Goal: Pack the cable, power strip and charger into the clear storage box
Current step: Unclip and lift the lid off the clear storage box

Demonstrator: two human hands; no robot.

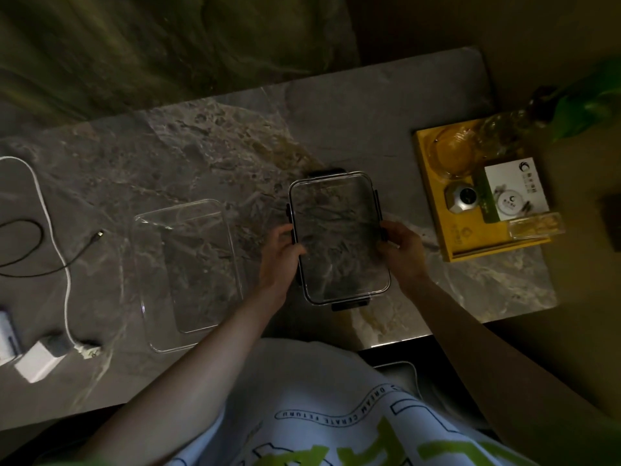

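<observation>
- The left hand (280, 248) is seen closed on the left long edge of a clear lid (339, 238), thumb laid on the top face and fingers curled beneath the rim.
- The right hand (401, 248) is clamped on the opposite long edge of the same lid, thumb on top near a dark side latch.
- The lid, rimmed with a dark seal and fitted with black latches at both short ends, is held between the two hands over the marble-patterned table (235, 146); whether it rests on the surface cannot be told.
- The clear storage box (188, 274) is shown open and uncovered on the table, just left of the left hand and apart from the lid.
- A white cable (55, 243) is pictured looping down the far left side of the table, well away from both hands, with a thin black cable (40, 267) crossing it.
- A white charger (35, 363) lies at the lower left, near the table's front edge, with the white cable's end just beside it.
- A pale object at the left frame edge, partly cut off, may be the power strip (6, 334); this cannot be confirmed.
- A yellow tray (437, 196) carrying small items is seen to the right of the right hand, at the table's far end.
</observation>
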